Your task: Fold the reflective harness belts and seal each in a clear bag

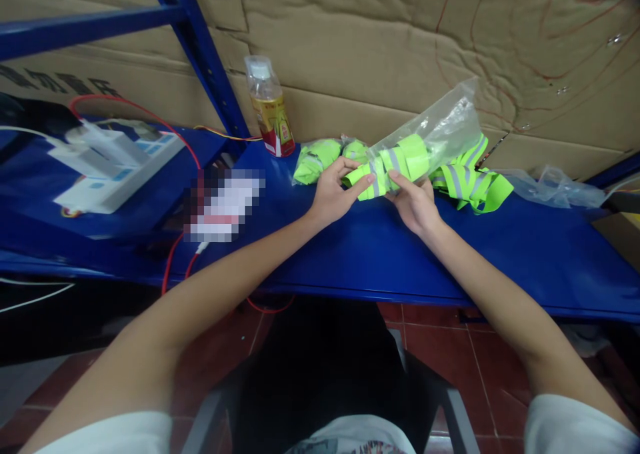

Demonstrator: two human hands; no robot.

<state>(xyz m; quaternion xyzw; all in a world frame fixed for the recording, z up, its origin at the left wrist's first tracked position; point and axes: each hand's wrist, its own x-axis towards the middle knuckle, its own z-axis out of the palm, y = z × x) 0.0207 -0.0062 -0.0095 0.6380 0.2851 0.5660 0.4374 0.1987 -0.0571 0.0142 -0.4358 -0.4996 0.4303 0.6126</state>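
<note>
A bundle of neon-yellow reflective strap (403, 161) with grey bands lies partly inside a clear plastic bag (450, 117), held above the blue table. My left hand (337, 191) grips the strap's left end, thumb on top. On the underside and right, my right hand (415, 201) closes round the same bundle, its thumb pressing on the front. Behind my left hand sit more bagged neon straps (317, 161). To the right of my right hand, a loose neon strap (473, 181) rests in folds on the table.
A drink bottle (273, 111) stands at the back against the cardboard (350, 54). Leftward are a white power strip (120, 174) with plugs, a red cable (170, 261) and a blurred-out object (227, 207). Clear plastic bags (555, 187) lie on the blue table (350, 261) at right.
</note>
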